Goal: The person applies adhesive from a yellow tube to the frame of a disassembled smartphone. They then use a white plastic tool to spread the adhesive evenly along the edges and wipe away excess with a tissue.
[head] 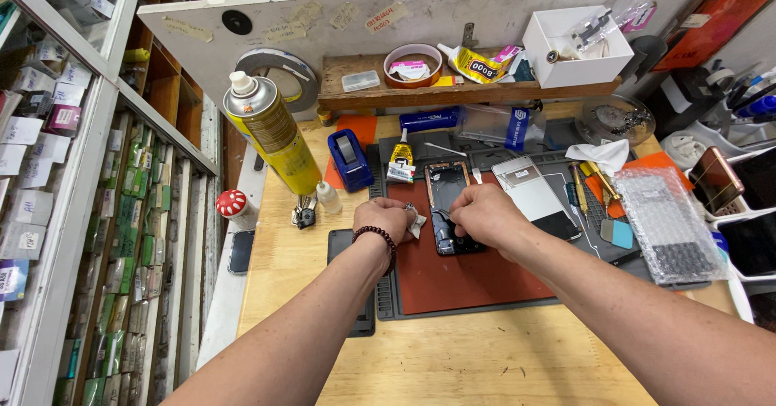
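While the left hand [386, 218], beaded bracelet at its wrist, pinches a small white crumpled wipe [415, 222] just left of the opened smartphone [449, 208], the right hand [483, 214] is closed on thin tweezers [443, 214] whose tip touches the phone's insides, phone lying on the red mat [473, 277] on the wooden tabletop [453, 357]. Behind: tall yellow spray can [273, 135] at left, blue tape dispenser [349, 159], small yellow-and-black glue tube [401, 158], yellow-labelled glue tube [473, 65] on the wooden shelf [461, 92], white open box [575, 46] at its right end. Bubble-wrap pouch [667, 224] lies right, well apart.
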The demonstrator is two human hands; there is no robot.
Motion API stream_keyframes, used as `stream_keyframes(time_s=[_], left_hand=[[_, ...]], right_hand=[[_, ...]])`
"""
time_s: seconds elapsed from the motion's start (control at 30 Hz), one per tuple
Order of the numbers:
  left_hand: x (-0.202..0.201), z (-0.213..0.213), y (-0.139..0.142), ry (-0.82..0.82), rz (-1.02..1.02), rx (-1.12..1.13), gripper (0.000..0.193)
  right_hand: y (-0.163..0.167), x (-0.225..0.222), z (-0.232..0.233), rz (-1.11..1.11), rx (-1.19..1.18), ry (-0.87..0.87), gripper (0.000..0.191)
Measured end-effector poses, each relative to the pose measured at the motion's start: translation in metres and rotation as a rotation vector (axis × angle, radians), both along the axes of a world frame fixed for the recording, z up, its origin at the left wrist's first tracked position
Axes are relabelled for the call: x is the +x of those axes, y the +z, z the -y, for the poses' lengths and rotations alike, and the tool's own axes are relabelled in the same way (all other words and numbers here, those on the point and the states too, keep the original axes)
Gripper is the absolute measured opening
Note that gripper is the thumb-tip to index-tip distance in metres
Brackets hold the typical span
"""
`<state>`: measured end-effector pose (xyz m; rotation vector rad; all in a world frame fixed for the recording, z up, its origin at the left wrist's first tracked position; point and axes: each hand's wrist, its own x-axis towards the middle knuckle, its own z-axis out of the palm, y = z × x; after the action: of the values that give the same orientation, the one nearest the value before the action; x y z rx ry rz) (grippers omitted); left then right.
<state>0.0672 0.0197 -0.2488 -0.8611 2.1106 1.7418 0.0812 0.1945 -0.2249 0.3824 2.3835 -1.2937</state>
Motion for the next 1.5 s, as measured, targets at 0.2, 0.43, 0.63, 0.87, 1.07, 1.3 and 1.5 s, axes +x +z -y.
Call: stream_keyframes(time_s=[0.2, 0.43, 0.63, 0.87, 1.07, 1.3, 1.5], left_hand=[[-0.002, 0.000, -0.004, -0.003, -0.001, -0.016, 0.018], [-0.002, 0.001, -0.003, -0.016, 0.011, -0.011, 0.019], [-0.007, 0.006, -0.011, -0.003, 0.031, 0.100, 0.022], [-0.012, 0.013, -0.032, 0.025, 0.067, 0.766, 0.015], [-0.014, 0.010, -0.026, -0.006, 0.070, 0.800, 0.016], [-0.022, -0.001, -0.008, 0.199, -0.088, 0.403, 0.025], [-0.018, 0.017, -0.006, 0.032, -0.076, 0.317, 0.018]], right_hand=[[-0.002, 0.000, -0.001, 0.035, -0.020, 0.001, 0.008], [0.002, -0.005, -0.007, 0.134, -0.095, -0.001, 0.005], [0.012, -0.015, -0.023, 0.220, -0.212, -0.034, 0.005], [0.012, -0.009, -0.018, 0.206, -0.528, -0.089, 0.006], [0.011, 0.000, -0.008, 0.143, -0.512, -0.050, 0.010], [0.021, -0.008, -0.030, -0.146, -0.319, 0.105, 0.019], [0.044, 0.012, -0.061, -0.322, 0.440, 0.232, 0.030]])
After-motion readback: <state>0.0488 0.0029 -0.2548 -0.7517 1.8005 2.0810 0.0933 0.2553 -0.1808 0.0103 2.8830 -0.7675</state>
